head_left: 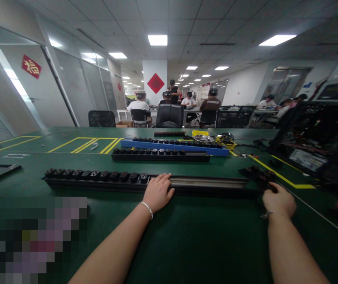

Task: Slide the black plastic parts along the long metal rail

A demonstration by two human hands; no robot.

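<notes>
black rail (192, 188): long, straight, channelled

Ceiling (181, 15): tiled, pale, lit panels (157, 40)
Left side: I see glass partitions (77, 79), door (43, 92), red sign (31, 66) on it
Column (155, 66): white, red diamond (156, 83) on front
Black chair (169, 116): beyond my green table (210, 236)
Right wall (246, 83): white, glass doorway (289, 85)

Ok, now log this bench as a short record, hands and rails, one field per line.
Left hand: resting on the near black rail, beside its visible dark units
Right hand: at dark parts by the rail's right end; grip unclear
Near rail: units along the left part, bare channel on the right
Behind: another black rail, then a blue rail
Surface: green table, yellow lines
</notes>
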